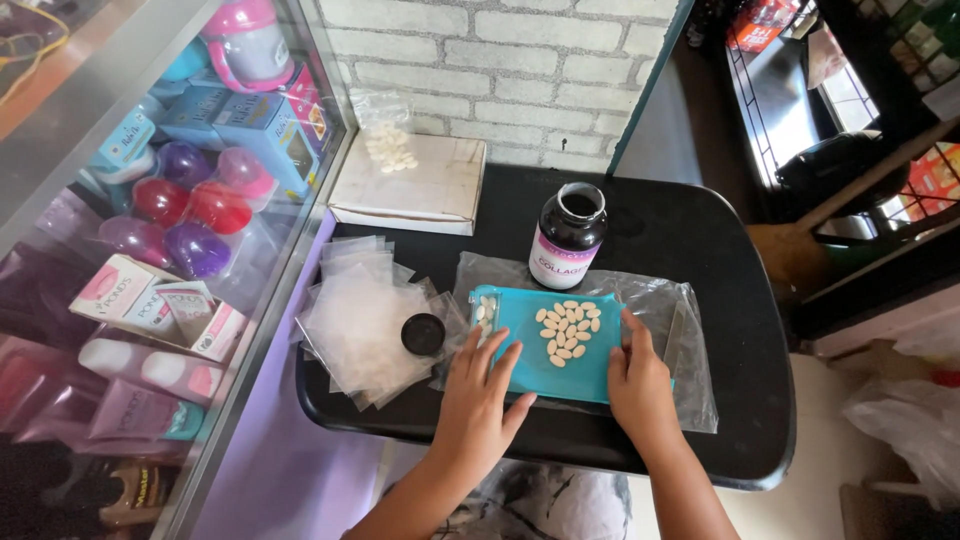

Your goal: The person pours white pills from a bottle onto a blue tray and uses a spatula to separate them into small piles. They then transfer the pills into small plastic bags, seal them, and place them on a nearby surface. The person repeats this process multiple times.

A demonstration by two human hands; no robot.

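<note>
Teal pill tray (520, 345) lies between both hands, touching each.

White cardboard box (410, 185) w/ pill bag (387, 140), brick wall (500, 70).

Both hands, left hand (478, 400) and right hand (638, 385), are bare, no rings or watch, forearms unsleeved; below them shows grey-and-black patterned clothing (540, 505).

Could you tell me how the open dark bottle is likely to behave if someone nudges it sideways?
The dark bottle stands upright on the black table, taller than wide, so it may tip instead of sliding. Its black cap lies apart, so anything inside could spill. Being round, it would likely roll once down.
</note>
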